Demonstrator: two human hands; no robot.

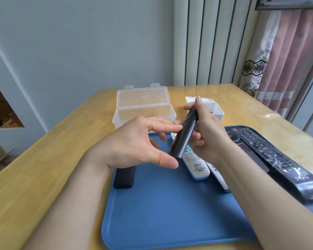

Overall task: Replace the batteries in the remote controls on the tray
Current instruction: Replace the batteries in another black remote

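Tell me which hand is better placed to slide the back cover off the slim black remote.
Left. The right hand already grips the slim black remote, while the left hand is open, fingertips touching it.

Hidden under the left hand: far end of the black remote lying at the blue tray's left side. Covered by the right forearm: most of a white remote and the near part of a dark one beside it. Too small to read: print on the white-and-blue remote. Cut off by the right edge: near end of the wrapped black remote. Unclear behind the right hand: contents of the white box.
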